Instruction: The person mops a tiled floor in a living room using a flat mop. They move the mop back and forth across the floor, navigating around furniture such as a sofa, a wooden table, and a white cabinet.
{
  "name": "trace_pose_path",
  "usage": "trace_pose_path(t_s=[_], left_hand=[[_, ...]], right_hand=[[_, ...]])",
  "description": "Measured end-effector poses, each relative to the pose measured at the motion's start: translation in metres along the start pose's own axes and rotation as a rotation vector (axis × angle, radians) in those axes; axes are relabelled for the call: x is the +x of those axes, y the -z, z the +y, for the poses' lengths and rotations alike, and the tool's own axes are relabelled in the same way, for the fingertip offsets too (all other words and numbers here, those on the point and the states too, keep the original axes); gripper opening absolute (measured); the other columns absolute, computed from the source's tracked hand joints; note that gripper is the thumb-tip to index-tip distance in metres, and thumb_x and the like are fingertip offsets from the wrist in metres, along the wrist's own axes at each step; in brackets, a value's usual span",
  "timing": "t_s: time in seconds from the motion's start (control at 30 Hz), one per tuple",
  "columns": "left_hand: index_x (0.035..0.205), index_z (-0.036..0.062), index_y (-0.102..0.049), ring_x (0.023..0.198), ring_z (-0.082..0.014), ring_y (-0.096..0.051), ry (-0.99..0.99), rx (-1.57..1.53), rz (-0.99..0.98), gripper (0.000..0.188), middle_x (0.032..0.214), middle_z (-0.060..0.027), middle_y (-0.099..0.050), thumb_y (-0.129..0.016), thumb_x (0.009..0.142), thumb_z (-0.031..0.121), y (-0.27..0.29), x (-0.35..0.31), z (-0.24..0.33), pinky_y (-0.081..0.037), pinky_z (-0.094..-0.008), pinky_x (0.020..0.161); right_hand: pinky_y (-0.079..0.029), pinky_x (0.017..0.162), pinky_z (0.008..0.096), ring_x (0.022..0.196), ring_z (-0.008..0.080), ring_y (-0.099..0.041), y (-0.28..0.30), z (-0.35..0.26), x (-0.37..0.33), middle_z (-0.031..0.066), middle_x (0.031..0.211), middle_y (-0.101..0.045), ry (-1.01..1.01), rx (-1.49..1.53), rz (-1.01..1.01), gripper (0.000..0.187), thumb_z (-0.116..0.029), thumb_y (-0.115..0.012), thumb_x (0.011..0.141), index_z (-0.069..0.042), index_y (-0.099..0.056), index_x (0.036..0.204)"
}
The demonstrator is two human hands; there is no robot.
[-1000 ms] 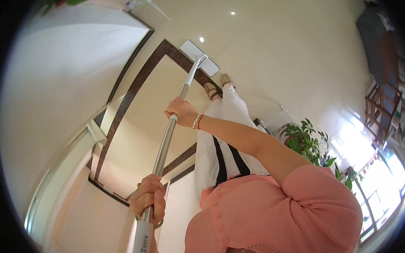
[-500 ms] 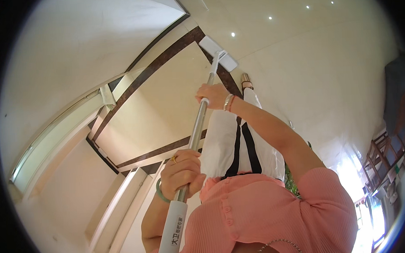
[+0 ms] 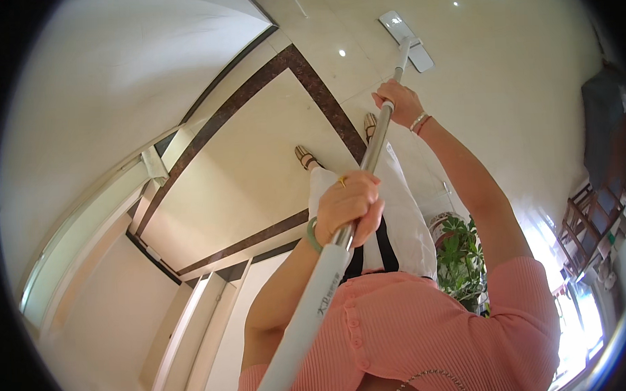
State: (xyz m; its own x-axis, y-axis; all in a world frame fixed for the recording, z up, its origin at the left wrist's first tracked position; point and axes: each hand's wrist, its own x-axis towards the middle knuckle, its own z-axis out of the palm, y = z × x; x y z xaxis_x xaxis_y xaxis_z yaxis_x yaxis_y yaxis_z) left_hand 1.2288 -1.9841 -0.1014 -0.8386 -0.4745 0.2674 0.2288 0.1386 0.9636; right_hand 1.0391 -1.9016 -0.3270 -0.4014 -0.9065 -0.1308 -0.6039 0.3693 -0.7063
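Note:
Both hands grip a flat mop with a silver pole (image 3: 373, 148) and a thick white handle sleeve (image 3: 300, 334). My left hand (image 3: 349, 206), with a ring and a green bangle at the wrist, is wrapped round the pole just above the sleeve. Farther along, my right hand (image 3: 398, 103) closes round the pole near a white collar. Past it, the white rectangular mop head (image 3: 405, 40) lies flat on the glossy cream floor (image 3: 475, 86), beyond my feet and to the right.
A dark brown tile border (image 3: 323, 102) crosses the floor by my shoes (image 3: 305, 156). A leafy potted plant (image 3: 460, 256) stands close on my right. Wooden furniture (image 3: 589, 217) is at the far right. A doorway (image 3: 193, 324) and white wall (image 3: 143, 84) lie left.
The mop head has slid right and farther away across the floor, off the brown border. Both hands moved right and forward with the pole. My other shoe and more of the plant now show.

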Motion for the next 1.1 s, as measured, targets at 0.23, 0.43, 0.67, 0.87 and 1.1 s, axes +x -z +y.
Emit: trace_pose_path(t_s=[0.23,0.43,0.67,0.87,1.1], left_hand=[[0.064,0.0052,-0.036,0.055,-0.0176,-0.046,0.112,-0.002,-0.006,0.03,0.06,-0.0072,-0.048,-0.047,0.087,-0.01,0.093,-0.053,0.008,-0.049,-0.0402,0.075],[0.066,0.0046,-0.037,0.054,-0.0175,-0.046,0.23,0.125,0.004,0.027,0.06,-0.0081,-0.049,-0.044,0.087,-0.011,0.199,-0.121,0.076,-0.05,-0.0424,0.079],[0.063,0.0044,-0.036,0.054,-0.0198,-0.049,0.38,0.286,0.065,0.03,0.059,-0.0086,-0.051,-0.052,0.085,-0.009,0.282,-0.181,0.152,-0.051,-0.0428,0.077],[0.063,0.0057,-0.038,0.054,-0.0187,-0.051,0.434,0.376,0.102,0.03,0.059,-0.0083,-0.053,-0.053,0.086,-0.006,0.308,-0.203,0.186,-0.051,-0.0435,0.076],[0.063,0.0057,-0.041,0.055,-0.0197,-0.051,0.362,0.365,0.05,0.026,0.059,-0.0075,-0.052,-0.056,0.083,-0.003,0.3,-0.184,0.179,-0.051,-0.0433,0.073]], right_hand=[[-0.045,0.068,0.0361,0.078,0.0256,-0.054,-0.082,-0.051,0.005,0.002,0.073,-0.054,0.068,0.113,0.036,0.018,-0.007,-0.065,0.068,-0.014,-0.049,0.067],[-0.048,0.071,0.0385,0.089,0.0246,-0.056,-0.188,-0.172,0.003,-0.0022,0.081,-0.059,0.042,0.166,-0.12,0.015,-0.007,-0.066,0.07,-0.02,-0.058,0.073],[-0.048,0.066,0.039,0.088,0.0234,-0.056,-0.282,-0.302,-0.009,-0.002,0.077,-0.057,0.168,0.334,-0.094,0.012,-0.009,-0.063,0.073,-0.02,-0.057,0.073],[-0.05,0.067,0.0401,0.087,0.0248,-0.057,-0.329,-0.371,-0.01,0.0008,0.076,-0.059,0.205,0.462,-0.228,0.007,-0.012,-0.061,0.076,-0.018,-0.059,0.073],[-0.053,0.067,0.0422,0.089,0.0253,-0.063,-0.311,-0.369,0.011,0.0022,0.08,-0.063,0.35,0.323,-0.455,0.007,-0.018,-0.059,0.079,-0.018,-0.064,0.076]])
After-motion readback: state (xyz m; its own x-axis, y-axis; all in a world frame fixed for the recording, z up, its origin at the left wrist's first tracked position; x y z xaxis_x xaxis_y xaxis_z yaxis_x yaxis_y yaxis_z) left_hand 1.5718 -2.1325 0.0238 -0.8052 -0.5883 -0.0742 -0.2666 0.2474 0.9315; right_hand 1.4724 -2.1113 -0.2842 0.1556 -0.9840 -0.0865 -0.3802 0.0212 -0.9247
